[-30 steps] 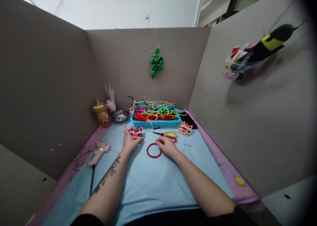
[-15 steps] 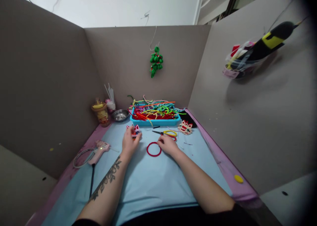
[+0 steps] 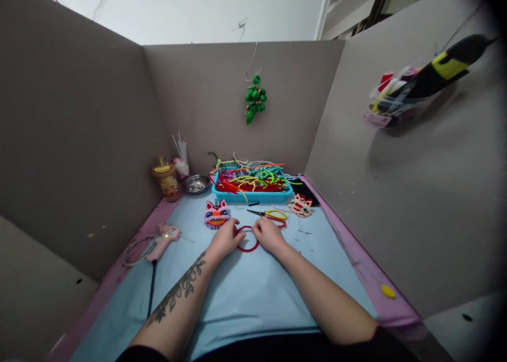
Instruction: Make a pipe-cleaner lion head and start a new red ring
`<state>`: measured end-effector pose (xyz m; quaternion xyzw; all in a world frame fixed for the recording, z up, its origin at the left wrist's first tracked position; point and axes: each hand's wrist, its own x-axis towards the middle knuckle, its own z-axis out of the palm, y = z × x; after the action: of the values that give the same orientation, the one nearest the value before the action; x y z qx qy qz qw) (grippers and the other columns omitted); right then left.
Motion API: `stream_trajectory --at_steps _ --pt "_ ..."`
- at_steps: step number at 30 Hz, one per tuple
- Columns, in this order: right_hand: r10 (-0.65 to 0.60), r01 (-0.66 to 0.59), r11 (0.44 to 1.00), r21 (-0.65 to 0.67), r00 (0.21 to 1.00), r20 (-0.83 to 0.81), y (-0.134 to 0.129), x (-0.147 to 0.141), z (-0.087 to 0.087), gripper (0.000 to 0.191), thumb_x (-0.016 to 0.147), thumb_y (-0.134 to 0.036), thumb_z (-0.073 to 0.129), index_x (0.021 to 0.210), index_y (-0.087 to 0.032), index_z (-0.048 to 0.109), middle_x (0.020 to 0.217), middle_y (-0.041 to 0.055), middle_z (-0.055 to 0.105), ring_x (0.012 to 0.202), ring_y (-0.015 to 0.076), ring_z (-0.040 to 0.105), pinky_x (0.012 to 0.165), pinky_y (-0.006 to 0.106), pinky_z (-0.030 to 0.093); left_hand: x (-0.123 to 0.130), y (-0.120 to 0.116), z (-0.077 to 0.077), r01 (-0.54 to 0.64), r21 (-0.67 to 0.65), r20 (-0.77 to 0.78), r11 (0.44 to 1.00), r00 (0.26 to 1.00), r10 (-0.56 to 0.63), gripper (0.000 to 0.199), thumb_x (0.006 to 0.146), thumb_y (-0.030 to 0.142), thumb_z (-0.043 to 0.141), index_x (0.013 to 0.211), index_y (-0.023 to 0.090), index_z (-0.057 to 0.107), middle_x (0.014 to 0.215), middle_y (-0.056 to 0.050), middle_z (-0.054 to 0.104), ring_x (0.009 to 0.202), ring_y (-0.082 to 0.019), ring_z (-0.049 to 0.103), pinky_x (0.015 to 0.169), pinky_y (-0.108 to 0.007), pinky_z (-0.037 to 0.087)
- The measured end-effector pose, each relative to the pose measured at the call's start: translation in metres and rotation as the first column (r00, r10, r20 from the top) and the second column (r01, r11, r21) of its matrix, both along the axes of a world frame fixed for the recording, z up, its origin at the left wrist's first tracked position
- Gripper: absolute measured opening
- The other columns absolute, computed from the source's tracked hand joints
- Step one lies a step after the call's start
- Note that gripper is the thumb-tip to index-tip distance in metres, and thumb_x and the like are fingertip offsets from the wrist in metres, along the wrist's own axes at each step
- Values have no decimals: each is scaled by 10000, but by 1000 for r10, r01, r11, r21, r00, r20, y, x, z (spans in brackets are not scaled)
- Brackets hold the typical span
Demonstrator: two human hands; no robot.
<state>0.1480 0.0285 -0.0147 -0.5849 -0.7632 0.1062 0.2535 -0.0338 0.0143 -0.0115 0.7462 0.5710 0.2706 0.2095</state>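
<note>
A red ring [image 3: 247,250] lies on the light blue cloth between my hands. My left hand [image 3: 227,239] is at the ring's left side, thumb and fingers closed around its edge. On the opposite side, my right hand [image 3: 268,234] pinches the ring's upper right edge. Just beyond my left hand rests a pink lion-like face [image 3: 216,214] with orange and blue parts. Scissors [image 3: 273,214] with yellow and red handles lie behind my right hand. A cream and red face piece [image 3: 301,206] sits farther right.
A blue tray [image 3: 253,197] of colourful fuzzy stems stands at the back. A pink glue gun [image 3: 164,240] with its cord lies left, near a metal bowl [image 3: 196,184] and a lidded cup [image 3: 167,182]. A yellow disc [image 3: 387,291] is at the right edge.
My left hand has let go of the pink face piece and moved right and toward me onto the red ring. My right hand has stayed on the ring. The view has shifted slightly.
</note>
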Motion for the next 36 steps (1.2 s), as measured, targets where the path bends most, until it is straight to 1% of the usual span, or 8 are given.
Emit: stream_trajectory --at_steps 5,9,13,17,20,26,32,36 --pt "-101 135 985 104 954 -281 6 8 1 155 817 -234 470 689 -186 543 771 38 567 743 170 534 666 259 379 5 5 -4 -36 -103 260 994 964 62 265 732 420 578 775 159 567 678 -14 586 621 -153 527 583 -253 375" --pt "-79 152 979 138 900 -430 9 11 0 159 780 -262 489 638 -193 508 730 28 545 702 171 514 658 276 388 7 6 0 -15 -218 429 976 897 109 316 689 465 596 627 166 513 518 43 458 493 -103 401 497 -223 288" --pt "-16 53 998 40 774 -633 9 8 1 189 744 -332 532 620 -195 488 622 -4 514 606 150 493 582 262 390 3 9 2 26 -264 528 964 840 122 369 657 514 622 612 166 505 491 58 419 449 -79 328 466 -215 224" --pt "-91 -117 974 -191 571 -816 9 8 2 218 722 -407 558 739 -196 508 553 -41 534 429 100 427 417 219 325 0 10 3 45 -271 532 961 840 111 358 670 505 621 627 163 525 491 60 415 444 -76 318 464 -214 222" --pt "-108 -182 956 -228 505 -856 9 9 2 251 685 -406 599 774 -185 522 601 -23 586 417 84 446 383 197 317 1 9 5 51 -249 538 967 838 95 346 662 490 625 622 165 515 501 55 431 471 -87 354 485 -217 251" --pt "-109 -194 950 -246 531 -840 6 8 5 201 680 -369 587 675 -179 520 533 -40 546 392 71 419 381 190 318 2 9 7 4 -204 568 979 815 115 316 674 465 613 710 154 567 625 8 560 550 -112 456 551 -231 333" --pt "-60 -177 964 -201 587 -807 5 8 7 183 671 -344 581 629 -177 518 515 -33 545 431 83 442 440 202 349 -1 10 8 -5 -222 565 975 814 133 287 661 435 626 642 158 552 554 26 518 513 -104 430 531 -228 317" --pt "-33 -136 979 -154 636 -771 7 9 4 190 688 -344 573 613 -175 527 524 -23 551 487 104 465 496 218 371 -1 10 9 22 -211 560 977 822 103 301 652 439 641 701 148 580 626 -1 581 571 -125 499 570 -238 363"
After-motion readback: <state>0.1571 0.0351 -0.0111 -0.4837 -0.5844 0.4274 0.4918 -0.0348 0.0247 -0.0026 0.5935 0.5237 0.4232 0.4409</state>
